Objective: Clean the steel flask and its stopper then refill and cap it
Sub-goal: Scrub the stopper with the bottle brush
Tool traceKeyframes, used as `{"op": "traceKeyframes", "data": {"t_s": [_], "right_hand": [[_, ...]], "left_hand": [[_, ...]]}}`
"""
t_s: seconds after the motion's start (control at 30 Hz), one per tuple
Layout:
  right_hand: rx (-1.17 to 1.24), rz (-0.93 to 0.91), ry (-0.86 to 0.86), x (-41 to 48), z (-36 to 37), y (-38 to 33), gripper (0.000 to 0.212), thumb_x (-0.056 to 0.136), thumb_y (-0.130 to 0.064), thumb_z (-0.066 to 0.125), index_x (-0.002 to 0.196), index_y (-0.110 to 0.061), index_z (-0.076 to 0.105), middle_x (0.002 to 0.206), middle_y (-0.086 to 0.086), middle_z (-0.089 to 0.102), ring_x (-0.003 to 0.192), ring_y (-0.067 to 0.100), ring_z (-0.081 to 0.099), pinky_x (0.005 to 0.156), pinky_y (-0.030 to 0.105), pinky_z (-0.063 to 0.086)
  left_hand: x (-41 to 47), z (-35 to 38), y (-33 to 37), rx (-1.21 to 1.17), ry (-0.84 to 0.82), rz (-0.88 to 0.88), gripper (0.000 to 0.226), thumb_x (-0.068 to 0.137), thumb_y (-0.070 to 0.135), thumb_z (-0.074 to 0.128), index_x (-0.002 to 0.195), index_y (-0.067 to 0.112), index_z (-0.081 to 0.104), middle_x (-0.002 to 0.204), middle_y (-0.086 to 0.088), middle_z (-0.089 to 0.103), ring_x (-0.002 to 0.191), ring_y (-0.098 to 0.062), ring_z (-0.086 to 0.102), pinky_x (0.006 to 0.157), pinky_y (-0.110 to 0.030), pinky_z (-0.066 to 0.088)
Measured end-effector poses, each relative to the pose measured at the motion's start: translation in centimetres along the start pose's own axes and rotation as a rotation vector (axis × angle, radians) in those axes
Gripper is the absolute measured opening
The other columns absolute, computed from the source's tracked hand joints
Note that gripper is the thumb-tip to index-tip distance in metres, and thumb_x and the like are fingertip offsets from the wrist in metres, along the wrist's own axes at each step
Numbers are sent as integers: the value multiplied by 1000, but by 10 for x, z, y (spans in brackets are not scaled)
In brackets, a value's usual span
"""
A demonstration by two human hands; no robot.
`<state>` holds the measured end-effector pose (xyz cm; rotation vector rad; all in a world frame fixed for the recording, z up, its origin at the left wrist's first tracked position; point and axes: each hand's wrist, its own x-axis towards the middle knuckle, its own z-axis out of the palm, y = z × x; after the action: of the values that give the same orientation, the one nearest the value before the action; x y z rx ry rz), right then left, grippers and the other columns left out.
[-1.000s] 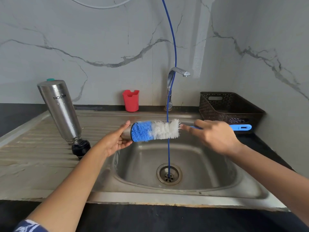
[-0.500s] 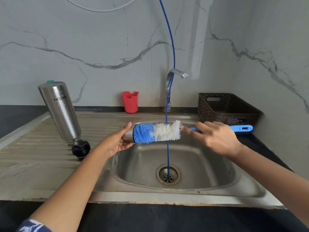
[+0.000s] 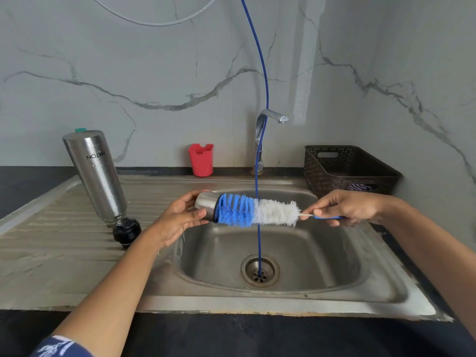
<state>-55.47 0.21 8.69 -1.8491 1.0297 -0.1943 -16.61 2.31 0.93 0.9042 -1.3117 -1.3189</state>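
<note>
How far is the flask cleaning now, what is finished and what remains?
Probably done: the steel flask stands mouth down on the drainboard, the black stopper beside it. In hand: the left hand grips a steel cap while the right hand holds the bottle brush, tip inside it. Left: refilling and capping.

I get one view only: the wide-angle camera on the person's head, facing forward and down over the sink (image 3: 283, 306) from its near side, close in. The left hand (image 3: 177, 220) and right hand (image 3: 345, 206) sit mid-frame above the sink; the marble wall (image 3: 154, 60) rises behind it.
</note>
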Motion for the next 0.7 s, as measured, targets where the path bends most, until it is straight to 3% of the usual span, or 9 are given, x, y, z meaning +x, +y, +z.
{"op": "traceKeyframes", "data": {"t_s": [0.2,0.37,0.43,0.53,0.63,0.7], "right_hand": [[1,110,-68,-14,-15,3,73,56,-74,72,114,-31,69,57,0,41,38,6,19,34,13,20],[27,100,22,-29,-22,22,74,52,-74,74,112,-30,71,57,1,44,35,8,23,34,14,21],[31,45,133,-29,-17,25,67,58,-68,76,111,-28,72,56,3,46,35,8,24,35,14,21],[-56,-104,379,-21,2,27,25,89,-25,64,113,-31,67,54,-1,52,41,5,31,40,15,27],[-402,-301,642,-14,29,27,37,94,-17,58,117,-46,59,65,-19,61,55,-1,50,59,16,39],[-603,-388,784,-10,45,25,38,94,-17,56,125,-40,58,72,-28,58,69,-5,53,64,18,42]], "left_hand": [[0,3,2,-64,29,24,91,40,39,96,120,16,58,103,-6,69,89,-19,69,72,-30,58],[0,-6,3,-164,107,9,92,37,44,95,119,20,59,95,-2,72,82,-14,69,68,-30,58],[2,-1,0,-169,108,-40,80,46,40,93,118,25,62,97,-2,71,85,-14,68,72,-35,59],[8,10,-3,-205,174,-73,37,77,24,68,114,28,62,95,0,69,89,-14,63,81,-46,56],[11,17,-2,-194,269,-81,24,84,16,61,107,23,62,89,1,68,84,-14,62,73,-37,56],[12,15,-4,-165,316,-79,36,81,12,65,116,19,59,96,-2,67,82,-14,64,69,-31,55]]}}
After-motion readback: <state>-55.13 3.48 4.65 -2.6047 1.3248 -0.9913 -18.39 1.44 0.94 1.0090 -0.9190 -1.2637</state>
